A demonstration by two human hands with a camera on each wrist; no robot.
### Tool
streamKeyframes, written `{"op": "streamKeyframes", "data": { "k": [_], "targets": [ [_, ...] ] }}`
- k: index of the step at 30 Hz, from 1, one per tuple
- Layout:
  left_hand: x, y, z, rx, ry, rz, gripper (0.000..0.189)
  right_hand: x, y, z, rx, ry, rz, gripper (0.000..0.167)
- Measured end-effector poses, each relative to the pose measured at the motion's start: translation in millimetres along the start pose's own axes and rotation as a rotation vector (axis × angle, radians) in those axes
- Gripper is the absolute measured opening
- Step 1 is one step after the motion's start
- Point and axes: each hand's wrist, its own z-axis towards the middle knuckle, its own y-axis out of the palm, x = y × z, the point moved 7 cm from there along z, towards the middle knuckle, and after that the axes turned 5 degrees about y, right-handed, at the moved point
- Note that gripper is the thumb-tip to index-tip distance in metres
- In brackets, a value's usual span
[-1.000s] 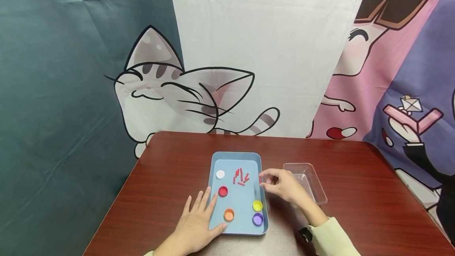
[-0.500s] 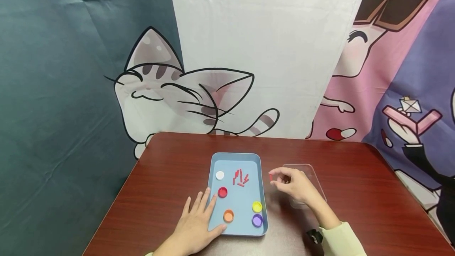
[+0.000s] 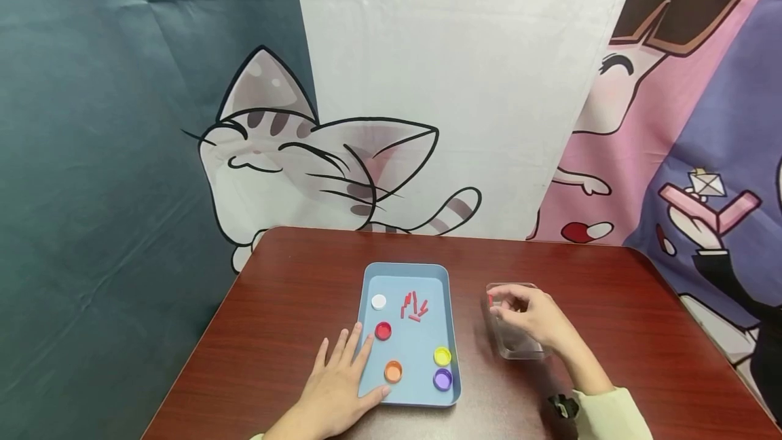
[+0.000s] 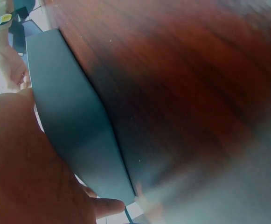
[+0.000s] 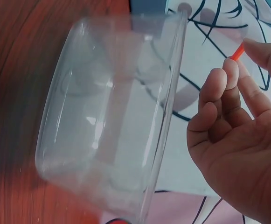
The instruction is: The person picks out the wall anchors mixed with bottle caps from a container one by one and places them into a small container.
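Observation:
My right hand point(image 3: 531, 318) pinches a small red stick point(image 5: 238, 51) between thumb and fingertip, the other fingers curled in. It hovers over a clear plastic box point(image 3: 516, 346), which stands right of the blue tray point(image 3: 418, 394). In the right wrist view the stick is apart from the box point(image 5: 102, 112). Several more red sticks point(image 3: 415, 303) lie loose in the tray's upper half. With fingers spread, my left hand point(image 3: 334, 384) rests along the tray's left edge. The left wrist view shows that hand point(image 4: 32, 163) against the tray's outer side point(image 4: 70, 107).
Inside the tray lie a white round cap-like piece point(image 3: 379, 302), a red one point(image 3: 383, 331), an orange one point(image 3: 394, 371), a yellow one point(image 3: 442, 356) and a purple one point(image 3: 442, 379). Under everything is a reddish-brown wooden table point(image 3: 293, 290), with printed cloth point(image 3: 489, 87) behind.
My right hand has moved right, from the tray's right edge to above the clear box, carrying the red stick. The left hand has stayed put on the tray.

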Motion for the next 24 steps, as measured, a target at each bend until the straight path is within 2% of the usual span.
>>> {"op": "streamKeyframes", "data": {
  "k": [4,14,24],
  "targets": [
    [0.5,-1.6,0.1,0.008,0.003,-0.001,0.09,7.6,-8.5,-2.4,-0.01,0.048,0.008,0.026],
    [2.1,-5.0,-0.2,0.02,0.013,0.01,0.09,21.6,-23.3,-4.2,0.011,0.039,-0.001,0.027],
    [2.0,-3.7,-1.2,0.013,0.008,0.015,0.091,34.2,-32.2,-3.4,-0.016,0.046,0.04,0.026]
  ]
}}
